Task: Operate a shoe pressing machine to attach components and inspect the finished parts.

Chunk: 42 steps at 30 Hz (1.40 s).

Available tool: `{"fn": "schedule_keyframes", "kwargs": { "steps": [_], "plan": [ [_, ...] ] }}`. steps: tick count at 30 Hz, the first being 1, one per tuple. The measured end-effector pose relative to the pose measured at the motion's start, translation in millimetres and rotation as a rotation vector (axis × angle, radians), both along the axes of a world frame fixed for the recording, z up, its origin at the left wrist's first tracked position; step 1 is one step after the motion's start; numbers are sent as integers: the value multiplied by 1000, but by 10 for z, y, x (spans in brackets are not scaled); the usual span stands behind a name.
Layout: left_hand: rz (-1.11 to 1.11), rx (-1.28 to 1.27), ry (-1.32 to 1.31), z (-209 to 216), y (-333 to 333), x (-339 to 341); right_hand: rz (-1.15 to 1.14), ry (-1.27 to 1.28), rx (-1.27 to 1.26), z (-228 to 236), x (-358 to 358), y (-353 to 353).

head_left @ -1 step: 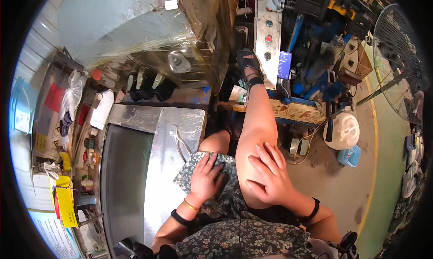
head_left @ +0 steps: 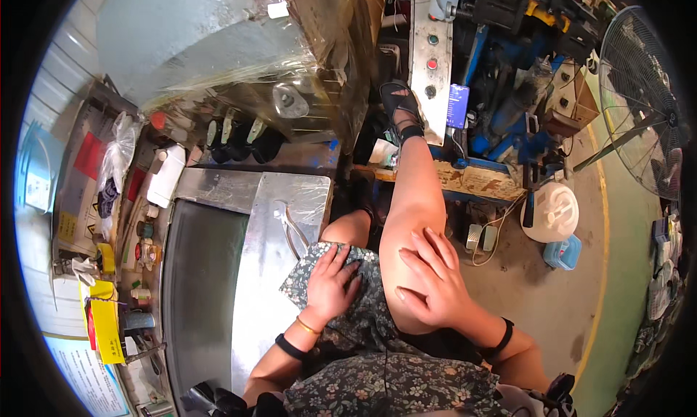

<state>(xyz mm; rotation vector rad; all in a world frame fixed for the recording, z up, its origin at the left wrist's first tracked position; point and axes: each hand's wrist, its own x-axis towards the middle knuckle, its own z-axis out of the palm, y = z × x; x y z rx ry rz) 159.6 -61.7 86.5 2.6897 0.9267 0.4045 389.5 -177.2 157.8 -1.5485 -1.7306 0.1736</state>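
Floral dress fabric lies under the left hand, resting flat and open-fingered, gripping nothing. Right hand lies open on the bare knee, near a steel table at left.

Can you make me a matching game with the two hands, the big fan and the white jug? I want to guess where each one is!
Things:
1. left hand
2. right hand
3. fan
4. white jug

Places:
A. on the floor, right of the leg
B. flat on the bare thigh
C. top right corner
D. on the flowery dress, beside the metal table

Pairs: 1-D, 2-B, 3-C, 4-A
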Motion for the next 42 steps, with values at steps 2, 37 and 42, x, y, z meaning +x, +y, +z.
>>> {"fn": "schedule_keyframes", "kwargs": {
  "steps": [2,37,42],
  "plan": [
    [-4,19,-43,-53,-4,-7,-7,8,-5,-79,54,-57],
    [38,41,-77,-79,-177,-63,-152,1642,-147,-216,2409,-560],
    [47,59,-57,-100,-191,-58,-369,1437,193,370,2242,-924]
  ]
}}
